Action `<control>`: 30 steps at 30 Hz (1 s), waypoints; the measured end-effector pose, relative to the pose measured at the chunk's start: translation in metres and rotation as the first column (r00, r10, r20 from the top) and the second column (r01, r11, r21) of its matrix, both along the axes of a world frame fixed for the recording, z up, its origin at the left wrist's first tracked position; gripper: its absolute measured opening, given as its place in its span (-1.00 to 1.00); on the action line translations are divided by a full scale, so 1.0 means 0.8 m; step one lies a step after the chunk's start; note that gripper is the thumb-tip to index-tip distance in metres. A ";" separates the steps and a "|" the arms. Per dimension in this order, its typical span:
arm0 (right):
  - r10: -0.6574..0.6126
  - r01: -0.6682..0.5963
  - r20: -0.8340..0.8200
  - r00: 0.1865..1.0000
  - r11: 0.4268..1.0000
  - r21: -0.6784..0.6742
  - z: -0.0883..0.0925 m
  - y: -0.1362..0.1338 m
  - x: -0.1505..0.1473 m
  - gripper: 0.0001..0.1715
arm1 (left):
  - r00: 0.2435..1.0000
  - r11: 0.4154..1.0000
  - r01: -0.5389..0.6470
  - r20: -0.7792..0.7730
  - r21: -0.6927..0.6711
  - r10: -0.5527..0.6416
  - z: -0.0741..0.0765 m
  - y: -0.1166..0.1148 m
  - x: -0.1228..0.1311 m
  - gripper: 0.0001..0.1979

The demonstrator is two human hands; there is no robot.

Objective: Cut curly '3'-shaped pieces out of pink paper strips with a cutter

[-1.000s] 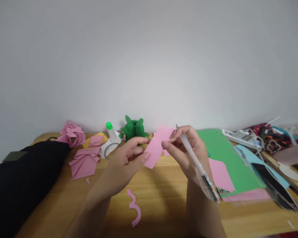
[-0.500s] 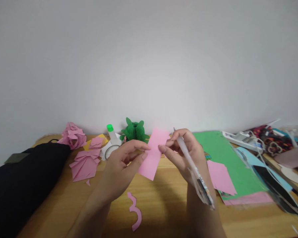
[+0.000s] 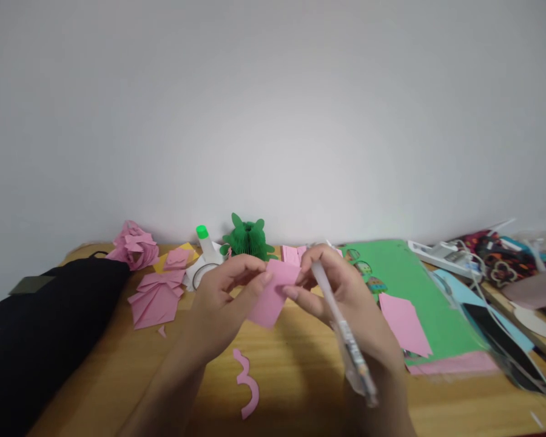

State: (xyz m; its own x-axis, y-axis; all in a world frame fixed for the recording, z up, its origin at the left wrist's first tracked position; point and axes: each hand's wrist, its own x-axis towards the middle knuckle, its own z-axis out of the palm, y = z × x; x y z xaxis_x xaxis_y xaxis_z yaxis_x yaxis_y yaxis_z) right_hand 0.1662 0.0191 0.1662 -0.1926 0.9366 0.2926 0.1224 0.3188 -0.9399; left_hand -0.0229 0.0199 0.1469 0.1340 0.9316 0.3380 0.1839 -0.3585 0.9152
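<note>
A small pink piece of paper (image 3: 269, 300) is held up above the wooden table, between my two hands. My left hand (image 3: 222, 306) pinches its left edge between thumb and fingers. On the opposite side my right hand (image 3: 346, 291) grips the paper's upper right with thumb and forefinger. A pen (image 3: 343, 325) with a whitish barrel also rests in my right hand, slanting down toward the wrist. Below the paper, a wavy pink paper cutout (image 3: 252, 397) lies flat on the table.
Folded pink papers (image 3: 157, 300), a crumpled pink paper flower (image 3: 134, 247), a green-capped glue stick (image 3: 204, 240) and a green honeycomb paper figure (image 3: 248, 238) stand behind. Rightward are green sheets (image 3: 404, 273), pink sheets (image 3: 404, 325) and a power strip (image 3: 446, 258). Black cloth (image 3: 59, 328) covers the left.
The long pink strip now looks about half as long, its upper part folded over. My right hand has lowered slightly, and the pen has tilted with it.
</note>
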 end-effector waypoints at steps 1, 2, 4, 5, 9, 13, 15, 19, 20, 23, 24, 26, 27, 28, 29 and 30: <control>-0.018 0.018 0.002 1.000 1.000 0.021 0.002 -0.001 0.001 -0.75 | 0.999 1.000 0.016 -0.033 0.013 -0.015 0.002 -0.001 0.000 -0.84; -0.037 0.036 0.007 0.999 0.998 0.052 0.003 -0.001 0.002 -0.80 | 0.997 0.999 0.033 -0.067 0.027 -0.031 0.003 -0.001 0.000 -0.84; -0.037 0.031 0.050 0.998 0.992 0.122 0.004 0.000 0.003 -0.89 | 0.990 0.996 0.072 -0.129 0.056 -0.065 0.006 -0.002 0.002 -0.83; -0.012 -0.001 0.086 0.996 0.989 0.151 0.004 0.000 0.003 -0.93 | 0.986 0.994 0.090 -0.145 0.068 -0.080 0.007 -0.003 0.003 -0.83; 0.019 -0.056 0.172 0.985 0.975 0.215 0.002 0.001 0.000 -0.91 | 0.986 0.987 0.105 -0.139 0.123 -0.087 0.007 -0.003 0.007 -0.85; -0.182 0.156 0.075 0.980 0.950 0.269 0.001 0.005 0.002 -0.87 | 0.970 0.985 0.114 -0.227 0.126 -0.083 0.007 -0.004 0.004 -0.82; -0.318 0.308 -0.003 0.948 0.917 0.252 -0.001 0.010 0.008 -0.85 | 0.955 0.984 0.137 -0.278 0.112 -0.101 0.008 -0.003 0.000 -0.81; -0.503 0.522 -0.139 0.853 0.827 0.211 -0.008 0.018 0.028 -0.80 | 0.923 0.982 0.176 -0.360 0.071 -0.139 0.007 -0.001 -0.010 -0.81; -0.537 0.561 -0.163 0.828 0.803 0.202 -0.009 0.019 0.034 -0.79 | 0.916 0.982 0.177 -0.375 0.068 -0.139 0.007 -0.001 -0.011 -0.81; -0.568 0.584 -0.136 0.812 0.786 0.202 -0.008 0.019 0.045 -0.76 | 0.917 0.991 0.059 -0.399 0.122 -0.005 0.004 0.000 -0.009 -0.79; -0.538 0.545 -0.094 0.838 0.811 0.215 -0.007 0.019 0.045 -0.76 | 0.918 0.988 -0.009 -0.390 0.152 0.069 0.003 0.000 -0.006 -0.79; -0.456 0.441 0.007 0.890 0.864 0.244 -0.004 0.018 0.040 -0.77 | 0.922 0.977 -0.099 -0.353 0.188 0.161 0.001 -0.001 0.002 -0.84; -0.417 0.390 0.059 0.907 0.885 0.255 -0.003 0.017 0.034 -0.78 | 0.928 0.976 -0.097 -0.336 0.196 0.160 0.000 -0.002 0.006 -0.86; -0.390 0.353 0.098 0.916 0.897 0.268 -0.002 0.017 0.028 -0.79 | 0.935 0.975 -0.075 -0.324 0.209 0.142 -0.001 -0.003 0.011 -0.81; -0.370 0.325 0.126 0.920 0.903 0.280 -0.001 0.016 0.021 -0.80 | 0.939 0.972 -0.044 -0.323 0.233 0.120 -0.002 -0.005 0.016 -0.75; -0.355 0.304 0.142 0.924 0.907 0.290 -0.001 0.015 0.014 -0.80 | 0.937 0.964 -0.014 -0.333 0.266 0.105 -0.003 -0.006 0.021 -0.70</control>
State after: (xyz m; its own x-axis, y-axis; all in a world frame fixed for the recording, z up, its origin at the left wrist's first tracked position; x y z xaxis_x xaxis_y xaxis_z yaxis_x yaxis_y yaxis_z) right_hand 0.1777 0.0314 0.1654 0.0390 0.8525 0.5214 0.4282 0.4572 -0.7795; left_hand -0.0064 0.0149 0.1446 0.2305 0.8292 0.5092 0.4963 -0.5503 0.6715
